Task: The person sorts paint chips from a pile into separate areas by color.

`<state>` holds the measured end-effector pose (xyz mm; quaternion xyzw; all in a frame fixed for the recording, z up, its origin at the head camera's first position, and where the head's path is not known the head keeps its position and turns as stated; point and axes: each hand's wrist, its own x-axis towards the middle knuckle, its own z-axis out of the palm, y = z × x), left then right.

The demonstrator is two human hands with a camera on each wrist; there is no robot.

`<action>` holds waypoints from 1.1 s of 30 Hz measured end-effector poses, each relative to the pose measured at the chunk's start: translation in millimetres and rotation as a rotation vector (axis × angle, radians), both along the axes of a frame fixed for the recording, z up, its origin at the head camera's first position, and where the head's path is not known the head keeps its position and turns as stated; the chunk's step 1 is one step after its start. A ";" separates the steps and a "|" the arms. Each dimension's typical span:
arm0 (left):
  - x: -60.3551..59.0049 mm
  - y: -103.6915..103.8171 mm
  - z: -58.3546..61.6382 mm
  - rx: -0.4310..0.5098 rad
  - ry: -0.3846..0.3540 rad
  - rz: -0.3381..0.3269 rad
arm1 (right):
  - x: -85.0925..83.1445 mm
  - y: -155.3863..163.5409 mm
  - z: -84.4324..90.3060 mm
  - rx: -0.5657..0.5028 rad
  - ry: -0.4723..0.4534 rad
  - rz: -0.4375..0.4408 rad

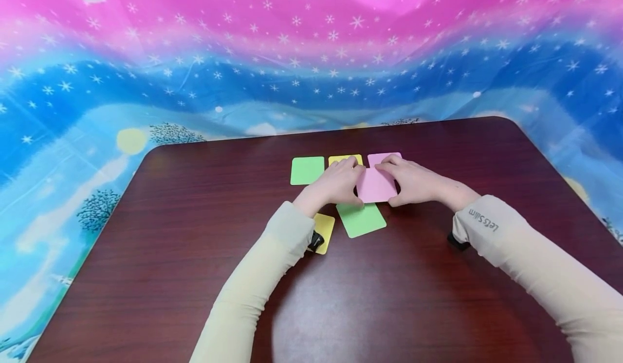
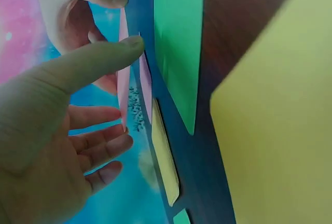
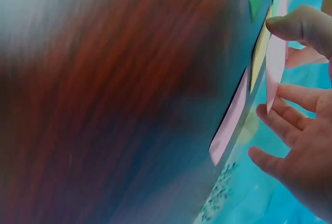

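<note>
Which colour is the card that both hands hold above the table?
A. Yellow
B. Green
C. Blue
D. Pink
D. The left hand and right hand hold a pink card by its side edges; the wrist views show it lifted off the table, while the green card and yellow card lie flat nearby.
</note>
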<state>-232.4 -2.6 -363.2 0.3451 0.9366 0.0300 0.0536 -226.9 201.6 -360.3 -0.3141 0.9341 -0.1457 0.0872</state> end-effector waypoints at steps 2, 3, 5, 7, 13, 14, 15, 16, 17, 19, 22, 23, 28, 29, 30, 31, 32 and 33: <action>-5.0 4.6 -0.4 0.014 -0.004 0.012 | -4.7 4.4 1.2 -0.002 -0.005 -0.007; -7.7 6.6 -0.7 0.018 -0.006 0.017 | -7.0 6.5 1.6 -0.003 -0.005 -0.014; -13.2 10.6 -1.0 0.025 -0.012 0.029 | -11.8 10.2 1.7 -0.012 0.003 -0.023; -18.3 14.5 -0.9 0.018 -0.019 0.042 | -16.6 13.1 1.2 -0.022 0.018 -0.029; -34.6 27.4 -0.9 -0.004 -0.046 0.076 | -29.5 19.0 -1.9 -0.022 0.034 -0.074; -37.1 29.3 -0.9 -0.006 -0.054 0.081 | -31.3 19.7 -2.5 -0.022 0.029 -0.083; -39.3 31.0 -0.8 -0.008 -0.062 0.083 | -33.3 20.4 -3.4 -0.022 0.026 -0.092; -41.3 32.5 -0.7 -0.009 -0.071 0.086 | -35.1 21.2 -4.2 -0.022 0.021 -0.098; -43.0 33.8 -0.3 -0.011 -0.080 0.088 | -37.1 21.9 -5.4 -0.020 0.016 -0.103; -46.1 36.3 -0.5 -0.010 -0.096 0.089 | -40.9 23.3 -7.8 -0.014 0.009 -0.115; -50.4 39.8 -1.4 -0.007 -0.101 0.085 | -46.2 25.2 -11.4 -0.010 0.002 -0.138; -51.4 40.7 -1.9 -0.006 -0.100 0.084 | -47.3 25.4 -12.3 -0.010 -0.001 -0.142; -56.0 43.1 -5.4 0.004 -0.123 0.086 | -50.7 26.6 -15.9 -0.006 -0.007 -0.151; -56.7 43.2 -5.9 0.009 -0.134 0.086 | -51.0 26.9 -16.3 -0.006 -0.012 -0.152; -57.4 43.1 -6.5 0.010 -0.145 0.084 | -51.4 27.4 -16.8 -0.004 -0.020 -0.155; -58.0 43.1 -7.0 0.011 -0.154 0.082 | -51.6 27.8 -17.0 -0.001 -0.032 -0.159; -58.4 43.0 -7.2 0.018 -0.164 0.082 | -51.7 28.1 -16.9 0.001 -0.046 -0.163; -59.0 43.0 -7.2 0.022 -0.171 0.081 | -51.8 28.3 -16.6 0.005 -0.057 -0.165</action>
